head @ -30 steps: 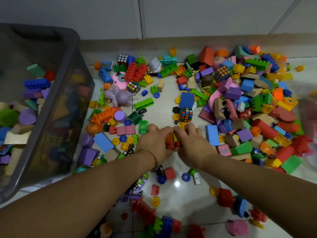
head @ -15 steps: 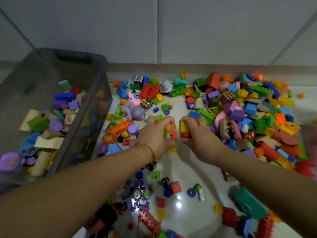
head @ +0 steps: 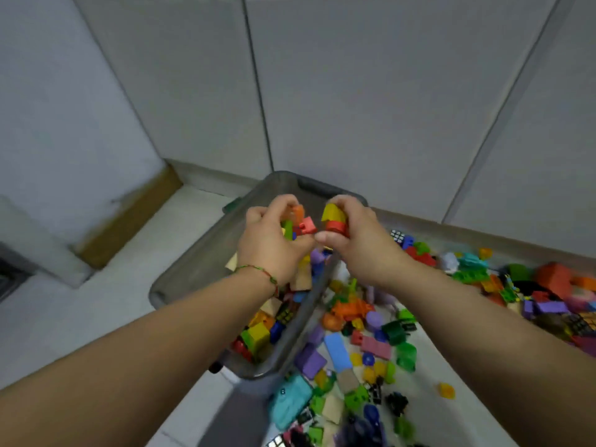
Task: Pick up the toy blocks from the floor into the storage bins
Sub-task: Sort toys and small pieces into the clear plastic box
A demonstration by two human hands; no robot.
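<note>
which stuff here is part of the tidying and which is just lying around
Job: left hand gripping a handful of blocks; right hand gripping yellow and red blocks; grey bin; loose blocks on the floor.
Not the job: brown board by the wall; bracelet on the left wrist.

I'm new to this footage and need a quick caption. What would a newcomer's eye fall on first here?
Two hands meet at the centre: the left hand grips a handful of red, green and orange plastic blocks, the right hand grips stacked yellow and red plastic blocks. They hover over a grey translucent plastic storage bin partly filled with blocks. To its right, a litter of colourful toy blocks covers the white tiled floor.
</note>
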